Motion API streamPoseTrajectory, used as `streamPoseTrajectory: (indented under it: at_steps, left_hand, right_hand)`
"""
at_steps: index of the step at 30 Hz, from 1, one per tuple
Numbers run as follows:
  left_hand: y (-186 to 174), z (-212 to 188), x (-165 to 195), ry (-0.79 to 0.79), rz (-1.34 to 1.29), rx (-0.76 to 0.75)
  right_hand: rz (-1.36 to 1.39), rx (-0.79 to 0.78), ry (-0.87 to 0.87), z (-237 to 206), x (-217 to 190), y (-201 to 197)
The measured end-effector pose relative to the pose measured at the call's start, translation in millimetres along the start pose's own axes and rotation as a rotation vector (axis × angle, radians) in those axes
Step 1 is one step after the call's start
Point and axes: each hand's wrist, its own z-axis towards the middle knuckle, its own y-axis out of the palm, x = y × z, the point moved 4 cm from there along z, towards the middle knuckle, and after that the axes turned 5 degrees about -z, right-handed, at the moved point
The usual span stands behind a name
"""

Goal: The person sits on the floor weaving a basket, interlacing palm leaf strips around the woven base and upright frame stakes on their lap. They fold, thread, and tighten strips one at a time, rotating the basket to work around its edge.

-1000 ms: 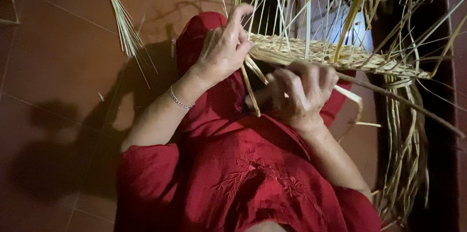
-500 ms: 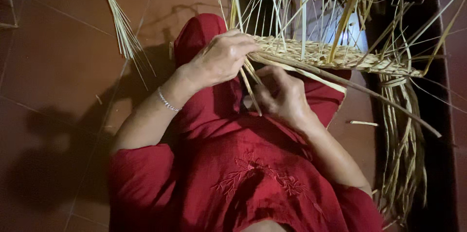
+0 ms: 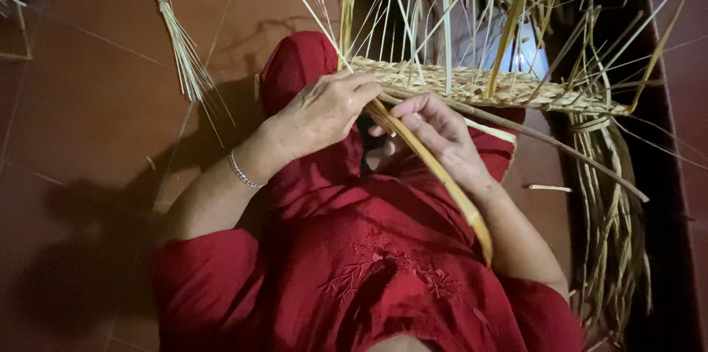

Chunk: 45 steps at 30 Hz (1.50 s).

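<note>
Flat yellow straw strip (image 3: 435, 167), one, wide and glossy, runs from the edge of the woven piece down across the lap toward the right elbow; its upper end sits between both hands, just under the woven band (image 3: 472, 86). Left hand (image 3: 324, 112) fingers curled closed over the strip's top end against the band's near edge, gripping it as far as can be seen. Right hand (image 3: 435, 134) fingers bent, thumb and forefinger pinching the strip just below, other fingers tucked under; lower fingertips hidden. Progress, judged: one woven band of a few rows is done, flat and tight, running across the middle of the view; many upright stakes (image 3: 446, 20) stand loose and unwoven above it, too many and too crossed to count, so most of the height looks left to do. Strip in hand is only started at the near edge. Counts: two hands, one bracelet (image 3: 243, 173) on the left wrist, one working strip, one woven band, one loose bundle of thin straws (image 3: 177, 35) on the floor at left, one hanging hank of straw (image 3: 612, 234) at right, one short offcut (image 3: 549, 188) on the tile floor (image 3: 81, 116). Person sits in a red garment (image 3: 369, 271).
</note>
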Motion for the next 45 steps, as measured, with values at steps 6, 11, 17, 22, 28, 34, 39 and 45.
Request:
streamPoseTrajectory:
  at_steps: [6,11,17,22,28,34,39,45]
  left_hand:
    - [-3.9,3.3,-8.3,0.005,-0.114,0.141]
    - [3.9,3.0,-30.0,-0.303,-0.209,0.122]
    - [11.1,-1.9,-37.7,-0.348,-0.389,0.294]
    - [8.9,-3.5,-33.0,-0.346,-0.584,0.387]
    - [6.4,0.2,-31.8,-0.455,-0.496,0.444]
    - [14.0,6.9,-19.6,-0.196,-0.124,0.533]
    - [14.5,9.1,-7.0,0.035,-0.066,0.514]
    - [22.0,11.1,4.8,-0.128,0.028,0.456]
  right_hand:
    - [-0.773,0.338,-0.463,10.7,-0.9,-3.9]
    - [-1.418,0.512,-0.639,15.7,-10.5,-1.6]
    - [-1.481,0.546,-0.419,43.7,-15.8,-10.1]
    - [-1.266,0.523,-0.506,51.3,-24.7,-9.5]
    - [-0.890,0.241,-0.545,40.8,-31.2,-10.9]
    - [-0.806,0.136,-0.411,44.2,-25.3,-14.2]
    - [-0.697,0.071,-0.465,42.1,-24.2,-17.5]
    - [-0.275,0.241,-0.331,43.6,-11.5,-27.8]
